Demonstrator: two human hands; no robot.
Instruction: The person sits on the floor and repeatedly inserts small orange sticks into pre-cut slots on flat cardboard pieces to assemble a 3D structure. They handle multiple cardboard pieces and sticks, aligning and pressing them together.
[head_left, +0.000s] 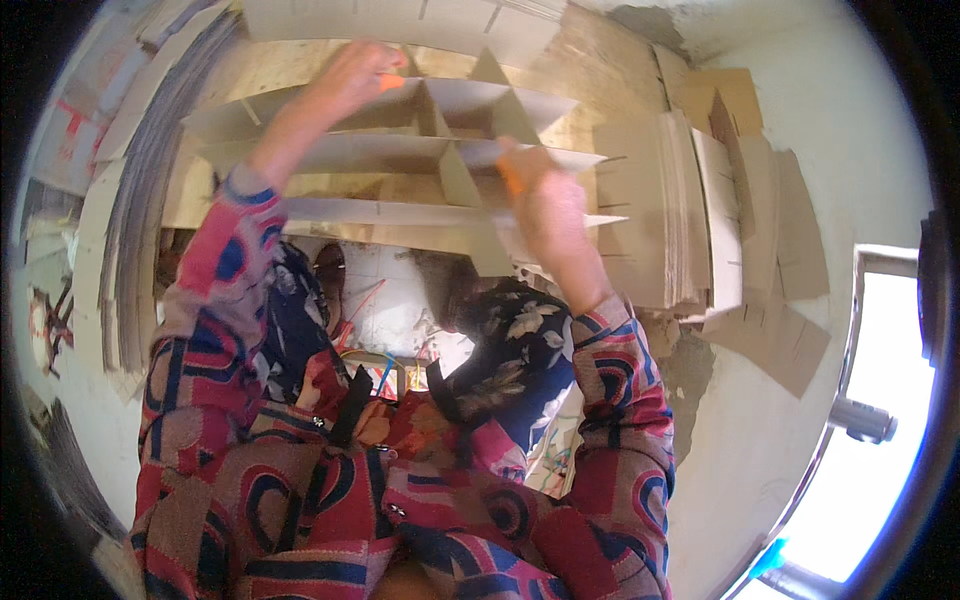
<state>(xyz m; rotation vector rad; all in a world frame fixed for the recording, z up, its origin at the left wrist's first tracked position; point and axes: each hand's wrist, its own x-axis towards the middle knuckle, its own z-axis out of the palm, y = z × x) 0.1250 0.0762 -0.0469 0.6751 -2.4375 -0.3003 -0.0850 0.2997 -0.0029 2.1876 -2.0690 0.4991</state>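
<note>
In front of me stands a partly interlocked grid of brown cardboard divider strips [380, 152]. Several long strips run left to right, and shorter cross strips [462, 175] slot through them at the middle and right. My left hand [352, 75] is at the far long strip, fingers closed at its upper edge beside a cross strip. Closer to me, my right hand [548, 205] grips a cross strip at the grid's right part; it is slightly blurred. Something orange covers a digit on each hand. The fingertips are partly hidden.
Stacks of flat cardboard strips stand at the left [150, 200] and right [650, 210], with loose slotted pieces [780, 340] beyond the right stack. More cardboard sheets [400, 22] lie at the far edge. My knees are below the wooden work surface [590, 60]. A bright window [880, 400] is at right.
</note>
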